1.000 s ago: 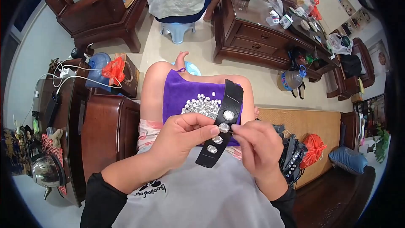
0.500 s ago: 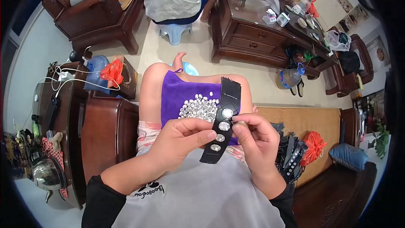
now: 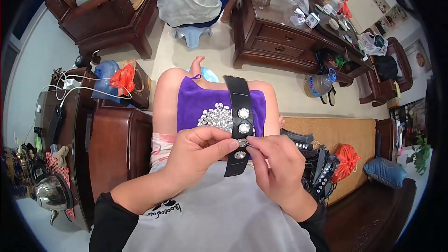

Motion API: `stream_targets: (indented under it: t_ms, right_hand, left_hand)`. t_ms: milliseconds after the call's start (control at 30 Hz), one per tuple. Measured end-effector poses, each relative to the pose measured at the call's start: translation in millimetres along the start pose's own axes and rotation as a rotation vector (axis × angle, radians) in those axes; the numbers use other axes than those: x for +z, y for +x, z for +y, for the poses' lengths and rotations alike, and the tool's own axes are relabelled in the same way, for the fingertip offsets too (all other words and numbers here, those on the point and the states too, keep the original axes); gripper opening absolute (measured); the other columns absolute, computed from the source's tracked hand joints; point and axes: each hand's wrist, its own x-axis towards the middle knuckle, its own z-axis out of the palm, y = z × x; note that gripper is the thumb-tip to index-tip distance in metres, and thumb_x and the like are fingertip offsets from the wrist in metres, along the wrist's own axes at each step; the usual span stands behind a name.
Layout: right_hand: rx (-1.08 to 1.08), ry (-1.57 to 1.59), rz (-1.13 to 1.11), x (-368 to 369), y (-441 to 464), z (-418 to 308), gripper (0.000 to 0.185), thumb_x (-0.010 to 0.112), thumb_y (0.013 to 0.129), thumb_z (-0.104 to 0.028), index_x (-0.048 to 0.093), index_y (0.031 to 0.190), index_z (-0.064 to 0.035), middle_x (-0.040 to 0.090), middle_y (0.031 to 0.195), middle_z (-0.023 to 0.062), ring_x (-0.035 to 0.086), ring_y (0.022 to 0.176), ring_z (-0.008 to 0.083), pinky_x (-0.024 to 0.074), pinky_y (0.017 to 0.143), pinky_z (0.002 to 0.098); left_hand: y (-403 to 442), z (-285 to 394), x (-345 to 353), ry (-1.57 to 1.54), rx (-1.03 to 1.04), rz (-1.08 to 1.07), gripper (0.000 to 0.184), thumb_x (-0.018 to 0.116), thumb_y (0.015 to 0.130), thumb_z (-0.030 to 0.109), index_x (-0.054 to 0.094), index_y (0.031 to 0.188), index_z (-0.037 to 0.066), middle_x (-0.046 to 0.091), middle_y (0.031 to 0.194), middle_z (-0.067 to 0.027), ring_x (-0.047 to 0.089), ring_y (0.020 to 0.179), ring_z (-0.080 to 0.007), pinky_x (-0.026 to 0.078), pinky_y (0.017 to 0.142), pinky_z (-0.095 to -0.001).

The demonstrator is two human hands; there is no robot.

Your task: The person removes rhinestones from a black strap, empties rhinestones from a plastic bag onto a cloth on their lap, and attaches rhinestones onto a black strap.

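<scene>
Flat black strap (image 3: 240,88), blingy roundish gems (image 3: 244,128); left hand (image 3: 199,149) pinches strap's 9 o'clock edge, right hand (image 3: 278,161) pinched closed at 3, contents unclear.

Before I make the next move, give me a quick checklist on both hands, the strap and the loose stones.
1. Left hand holding the black strap: ok.
2. Right hand at the strap's right edge: ok.
3. Third ornament from the top unobstructed: not ok, fingertips crowd it.
4. Loose stones piled on the purple cloth: ok.
5. Something pinched in the right fingertips: cannot tell, too small.
</scene>
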Motion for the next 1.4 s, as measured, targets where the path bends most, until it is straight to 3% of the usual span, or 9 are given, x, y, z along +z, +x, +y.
stream_targets:
  t_ms: [233,433,567,767,1067,1400]
  right_hand:
    - [0.039,-0.112,-0.019,4.2,-0.1,-7.1,0.026,0.067,0.069,0.009,0.067,0.093,-0.0014,0.059,0.078,0.0083,0.050,0.059,0.0164,0.0408,0.052,0.0251]
    - [0.023,-0.092,0.007,5.3,2.5,-4.7,0.025,0.068,0.069,0.008,0.067,0.092,-0.0015,0.058,0.076,0.0076,0.050,0.058,0.0159,0.0406,0.051,0.0254]
    - [-0.051,-0.011,-0.008,0.7,4.1,2.7,0.022,0.070,0.071,0.000,0.067,0.092,-0.0027,0.057,0.076,0.0051,0.051,0.058,0.0174,0.0420,0.050,0.0261]
    - [-0.182,-0.027,-0.009,-3.5,11.7,9.1,0.019,0.071,0.069,0.004,0.067,0.087,-0.0016,0.060,0.075,0.0068,0.053,0.059,0.0171,0.0437,0.052,0.0265]
    - [-0.364,-0.063,-0.073,-9.0,11.2,17.7,0.018,0.073,0.067,-0.001,0.066,0.083,-0.0026,0.060,0.075,0.0061,0.054,0.058,0.0183,0.0452,0.053,0.0267]
    - [-0.232,-0.034,-0.010,-8.8,5.6,21.1,0.018,0.071,0.070,-0.001,0.066,0.087,-0.0008,0.059,0.077,0.0052,0.055,0.061,0.0178,0.0448,0.053,0.0263]
  left_hand:
    - [0.3,-9.5,-3.1,0.087,0.142,0.008,0.009,0.067,0.084,0.004,0.067,0.092,-0.001,0.066,0.080,-0.0054,0.059,0.070,-0.0077,0.051,0.065,-0.0187]
    - [-0.7,-5.1,0.0,0.061,0.142,0.012,0.008,0.067,0.085,0.004,0.067,0.092,-0.001,0.066,0.078,-0.0045,0.058,0.068,-0.0071,0.049,0.062,-0.0176]
    - [-1.8,7.1,3.1,-0.020,0.009,0.024,0.008,0.066,0.086,0.005,0.067,0.091,-0.001,0.065,0.078,-0.0044,0.057,0.067,-0.0066,0.047,0.061,-0.0169]
    - [1.0,8.1,-0.5,-0.029,-0.040,-0.007,0.008,0.065,0.086,0.006,0.067,0.090,-0.001,0.064,0.077,-0.0042,0.055,0.066,-0.0064,0.046,0.060,-0.0167]
    - [3.6,6.2,-2.8,-0.116,-0.166,-0.060,0.007,0.066,0.086,0.007,0.066,0.088,0.001,0.061,0.077,-0.0029,0.052,0.066,-0.0068,0.045,0.062,-0.0174]
    - [2.8,-0.8,3.6,-0.329,-0.174,-0.160,0.003,0.065,0.086,0.004,0.064,0.089,0.002,0.062,0.082,-0.0033,0.052,0.065,-0.0066,0.043,0.061,-0.0159]
